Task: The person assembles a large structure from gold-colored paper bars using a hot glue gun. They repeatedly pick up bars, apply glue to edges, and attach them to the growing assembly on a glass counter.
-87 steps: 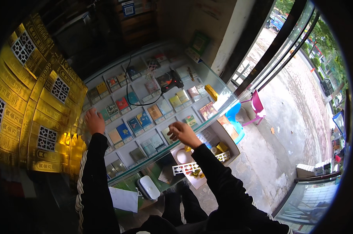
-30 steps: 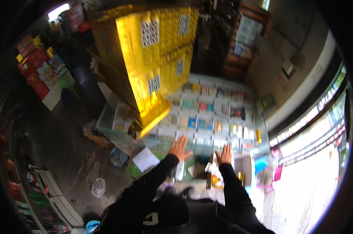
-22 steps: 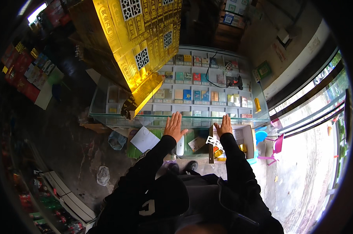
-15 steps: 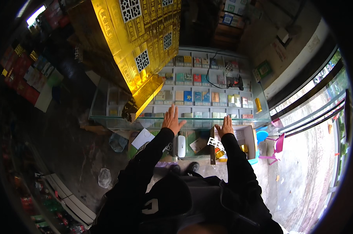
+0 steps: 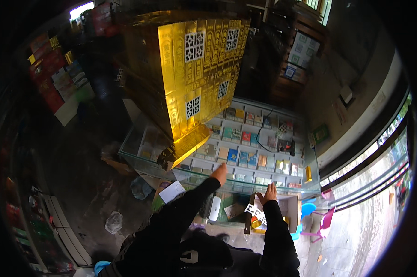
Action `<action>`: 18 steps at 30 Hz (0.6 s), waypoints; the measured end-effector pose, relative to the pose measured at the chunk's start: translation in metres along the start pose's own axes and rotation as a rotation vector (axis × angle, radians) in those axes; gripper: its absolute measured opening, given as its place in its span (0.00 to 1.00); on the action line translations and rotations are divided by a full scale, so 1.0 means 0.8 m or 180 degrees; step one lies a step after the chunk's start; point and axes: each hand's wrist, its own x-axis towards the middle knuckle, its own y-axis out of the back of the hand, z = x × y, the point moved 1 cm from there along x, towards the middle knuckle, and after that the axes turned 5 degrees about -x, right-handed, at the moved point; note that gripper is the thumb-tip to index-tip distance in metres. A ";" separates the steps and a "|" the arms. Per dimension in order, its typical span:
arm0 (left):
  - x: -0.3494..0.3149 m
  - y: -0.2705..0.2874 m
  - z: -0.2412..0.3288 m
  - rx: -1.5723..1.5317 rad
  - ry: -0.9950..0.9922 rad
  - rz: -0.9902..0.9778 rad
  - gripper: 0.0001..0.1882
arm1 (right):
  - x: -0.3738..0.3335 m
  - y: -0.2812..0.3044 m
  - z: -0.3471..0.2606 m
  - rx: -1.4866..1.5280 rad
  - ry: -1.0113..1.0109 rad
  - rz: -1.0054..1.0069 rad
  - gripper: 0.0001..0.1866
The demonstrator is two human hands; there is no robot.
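Observation:
My left hand (image 5: 221, 173) is over the front part of a glass display counter (image 5: 204, 177), its fingers no longer spread and mostly hidden from view. My right hand (image 5: 268, 194) rests at the counter's front edge, fingers stretched out, with nothing in it. Under the glass, several rows of small coloured packs (image 5: 232, 155) lie in white compartments. A tall gold-fronted box stack (image 5: 176, 78) with black-and-white square patterns stands on the left of the counter. At its foot, a long gold flap or carton (image 5: 190, 145) slants toward my left hand.
An open cardboard box (image 5: 291, 212) stands below my right forearm, a white patterned card (image 5: 254, 212) at its left. Nearby are a white rounded device (image 5: 214, 208) and a white sheet (image 5: 172, 191). A black handheld device (image 5: 287, 147) lies on the glass. A pink chair (image 5: 326, 224) stands at right.
The view has tilted up, so the counter sits lower in the picture. My left hand has gone from spread fingers to a drawn-in shape; my right hand stays at the counter edge.

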 end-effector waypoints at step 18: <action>-0.312 -0.083 0.335 -0.0930 -0.0062 -0.1972 0.07 | -0.337 0.101 0.126 0.2808 0.0721 -0.1375 0.09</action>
